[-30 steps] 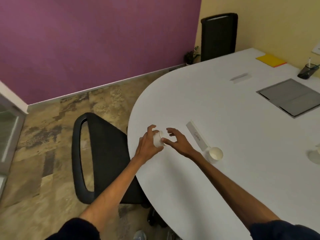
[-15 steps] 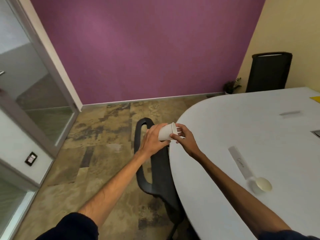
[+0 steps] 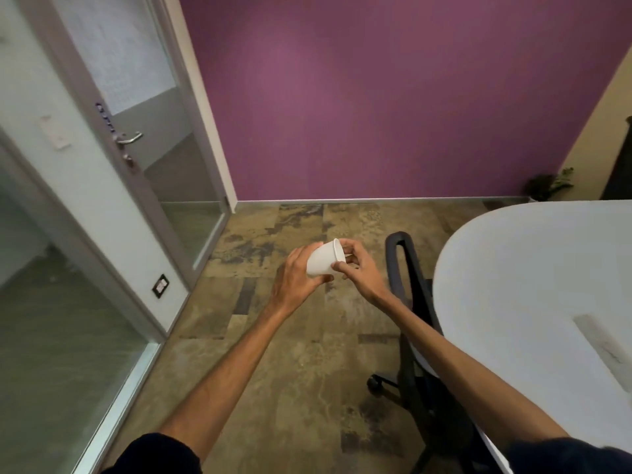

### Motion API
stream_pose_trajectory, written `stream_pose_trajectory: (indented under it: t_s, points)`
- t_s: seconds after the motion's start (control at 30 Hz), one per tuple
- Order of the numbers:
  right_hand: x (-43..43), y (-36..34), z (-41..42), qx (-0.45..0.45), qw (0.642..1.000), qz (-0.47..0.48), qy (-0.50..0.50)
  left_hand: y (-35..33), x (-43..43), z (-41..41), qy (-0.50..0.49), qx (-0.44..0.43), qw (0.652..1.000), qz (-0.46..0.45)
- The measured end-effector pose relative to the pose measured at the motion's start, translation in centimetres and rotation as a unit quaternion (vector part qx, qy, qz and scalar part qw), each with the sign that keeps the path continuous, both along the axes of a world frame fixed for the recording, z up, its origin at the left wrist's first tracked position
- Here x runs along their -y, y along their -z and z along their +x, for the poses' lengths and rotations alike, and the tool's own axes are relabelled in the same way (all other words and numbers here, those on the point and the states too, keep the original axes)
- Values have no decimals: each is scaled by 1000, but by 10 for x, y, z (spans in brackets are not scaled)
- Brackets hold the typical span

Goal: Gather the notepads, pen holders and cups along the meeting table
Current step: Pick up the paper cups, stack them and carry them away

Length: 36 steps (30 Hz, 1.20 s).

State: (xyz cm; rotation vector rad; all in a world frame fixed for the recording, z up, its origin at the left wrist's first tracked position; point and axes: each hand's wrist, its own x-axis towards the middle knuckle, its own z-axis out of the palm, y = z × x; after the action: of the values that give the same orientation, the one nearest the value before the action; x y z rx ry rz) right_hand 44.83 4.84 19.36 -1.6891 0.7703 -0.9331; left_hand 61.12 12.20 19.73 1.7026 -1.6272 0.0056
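The person's left hand (image 3: 297, 282) was wrapped round the body of a white paper cup (image 3: 322, 261), which lay tipped on its side in the air with its mouth turned toward the right hand (image 3: 363, 270). That hand pinched the rim between thumb and fingers. The cup hung over the mottled floor (image 3: 290, 364), off the white meeting table (image 3: 513, 268) and just left of the black chair (image 3: 407, 289), with a glass door (image 3: 147, 138) further off to the left.
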Motion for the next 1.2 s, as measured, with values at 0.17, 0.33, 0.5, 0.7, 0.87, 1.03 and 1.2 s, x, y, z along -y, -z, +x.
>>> stream_pose_trajectory:
  t_s: [0.17, 0.33, 0.5, 0.7, 0.87, 1.03, 1.2]
  points:
    - [-5, 3, 72, -14, 999, 14, -49, 4, -23, 63, -64, -15, 998, 17]
    - [11, 12, 138, -10, 996, 36, -81, 10, -18, 117, -106, -72, 991, 45]
    - [56, 24, 203, 11, 994, 69, -85, 26, 22, 178, -139, -89, 986, 28]
    - [152, 32, 264, 24, 996, 74, -37, 33, 116, 238, -95, -247, 963, 59]
    - [233, 23, 287, 17, 998, 60, -1, 16, 215, 266, -67, -345, 935, 47]
    - [293, 24, 280, 16, 997, 66, 46, 19, 300, 266, -48, -375, 924, 51]
    - [355, 27, 256, 24, 989, 101, 103, 27, 382, 254, 29, -340, 936, 92]
